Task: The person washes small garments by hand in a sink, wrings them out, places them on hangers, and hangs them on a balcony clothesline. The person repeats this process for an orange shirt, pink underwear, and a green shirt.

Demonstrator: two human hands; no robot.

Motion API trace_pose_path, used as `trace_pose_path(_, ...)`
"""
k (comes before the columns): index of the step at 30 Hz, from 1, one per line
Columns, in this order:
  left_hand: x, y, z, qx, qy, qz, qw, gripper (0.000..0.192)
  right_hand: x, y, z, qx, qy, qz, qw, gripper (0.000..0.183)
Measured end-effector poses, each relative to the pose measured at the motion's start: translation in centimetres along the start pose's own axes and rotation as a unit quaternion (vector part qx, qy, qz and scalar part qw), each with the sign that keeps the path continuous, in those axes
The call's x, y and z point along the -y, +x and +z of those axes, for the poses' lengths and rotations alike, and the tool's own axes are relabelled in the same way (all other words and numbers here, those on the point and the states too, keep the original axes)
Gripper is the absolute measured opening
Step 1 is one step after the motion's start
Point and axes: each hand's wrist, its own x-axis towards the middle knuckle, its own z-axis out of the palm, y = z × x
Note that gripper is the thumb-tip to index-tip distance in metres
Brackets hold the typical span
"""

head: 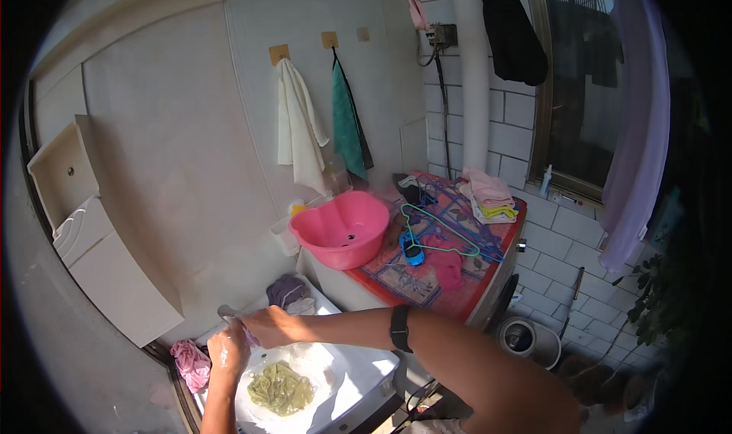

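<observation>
Above the back left of a white sink, my left hand and my right hand are close together. A light purple cloth shows between them, both hands closed around it and covering most of it. My left hand looks wet. Just behind my fingers is a grey piece, perhaps the tap; its shape is partly hidden. Below, an olive-green cloth lies in water in the basin. Dark purple and grey cloths rest on the sink's back corner.
A pink cloth bundle is left of the sink. A pink plastic basin stands behind it, beside clothes hangers, a blue brush and folded cloths. A white bucket stands on the right.
</observation>
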Motion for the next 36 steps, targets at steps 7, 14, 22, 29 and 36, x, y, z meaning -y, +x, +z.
trace_pose_path(7,-2.0,-1.0,7.0,0.032,-0.289,-0.229,0.929,0.025,-2.5,-0.4,0.9,0.039,-0.282,-0.083,0.955,0.018)
trace_pose_path(14,-3.0,-1.8,10.9,0.053,-0.483,-0.269,0.831,0.014,-3.9,-1.4,2.9,0.027,-0.348,-0.14,0.927,0.019)
trace_pose_path(22,-3.2,-6.0,12.8,0.112,-0.603,-0.351,0.708,0.014,-3.6,-2.9,6.4,0.088,-0.281,-0.104,0.95,0.024)
trace_pose_path(29,-1.1,-10.0,12.0,0.211,-0.732,-0.296,0.576,0.049,-0.6,-4.5,4.9,0.222,-0.029,0.091,0.97,0.051)
trace_pose_path(36,-3.1,-12.1,10.4,0.19,-0.802,-0.222,0.522,0.066,-0.5,-10.7,-6.5,0.131,0.112,0.159,0.972,0.05)
